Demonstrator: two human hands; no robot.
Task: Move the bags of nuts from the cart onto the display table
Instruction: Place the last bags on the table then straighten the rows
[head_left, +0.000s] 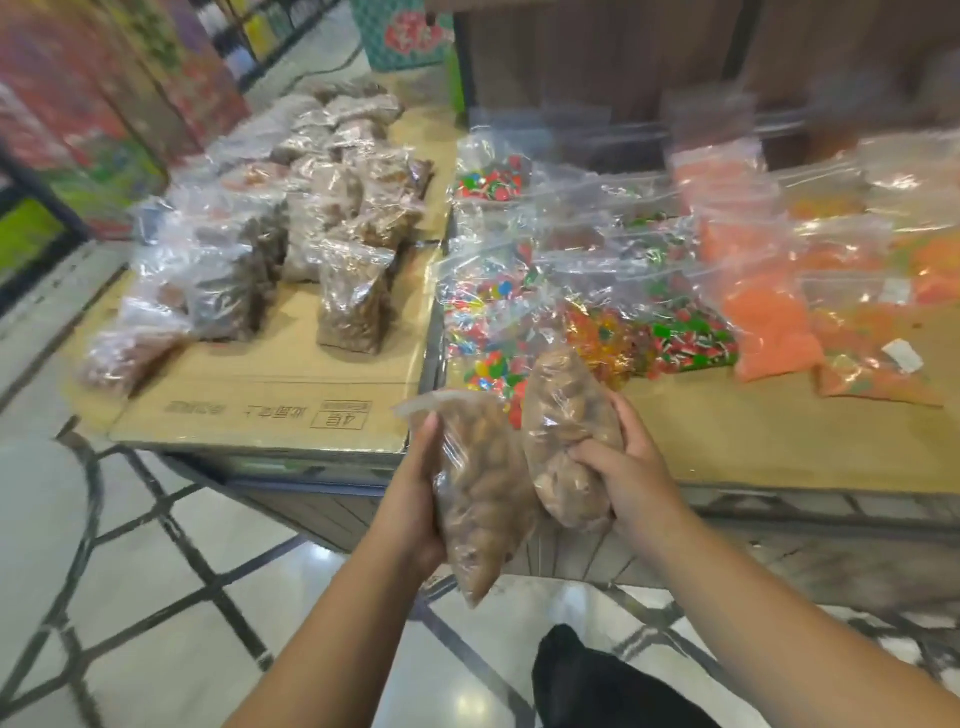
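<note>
My left hand (415, 499) grips a clear bag of brown nuts (480, 509) that hangs in front of the table's near edge. My right hand (631, 470) holds a second bag of nuts (563, 415), tilted beside the first. Both bags are in the air over the gap between two tables. The display table (249, 395) on the left is covered with flattened cardboard and carries several bags of nuts (353, 306), some upright. The cart is not in view.
On the right, a second cardboard-topped table (779, 436) holds several bags of coloured candy (685, 338) and orange snacks (769, 322). A wooden counter stands behind it. Shelves line the left aisle. The tiled floor (156, 597) lies below, with a dark shoe (597, 686).
</note>
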